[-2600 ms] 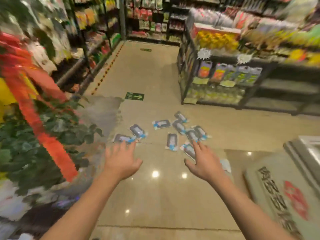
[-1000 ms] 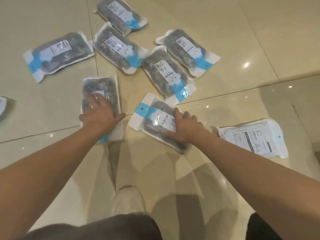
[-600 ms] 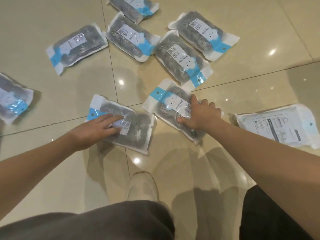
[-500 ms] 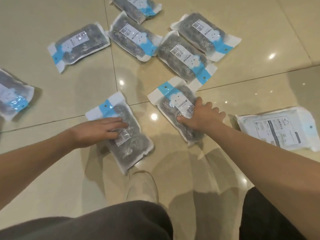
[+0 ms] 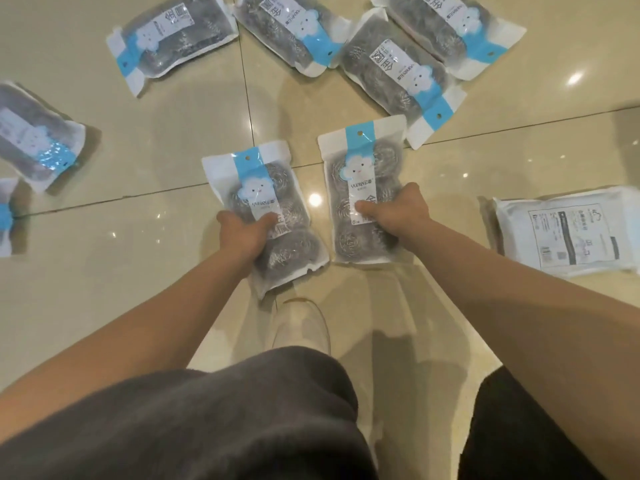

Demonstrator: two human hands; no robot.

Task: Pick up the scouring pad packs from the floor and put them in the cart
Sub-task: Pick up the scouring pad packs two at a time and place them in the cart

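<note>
The left hand grips one scouring pad pack w/ the thumb on top, across the label, and the other fingers tucked under it where I can't see them. The right hand grips a 2nd pack the same way, thumb on the front, other fingers hidden behind. Both packs point their blue tops away from the person, side by side, close but not touching. I can't tell if they are up off the floor or just resting on it. Each has shiny grey wire balls inside and a small white cloud face on the label. More packs lie flat on the shiny tan floor past the fingers: one just beyond the right hand's pack, almost touching its top corner, one partly under that one at the top right, one up top in the middle, and one beyond the left hand and off to its left. Far to the left of the left hand lies another, and a bit of one more shows at the pic's edge. To the right of the right hand, well apart, a white pack lies w/ its printed back up. Near the person, under the arms, are a pale shoe and dark shorts.
</note>
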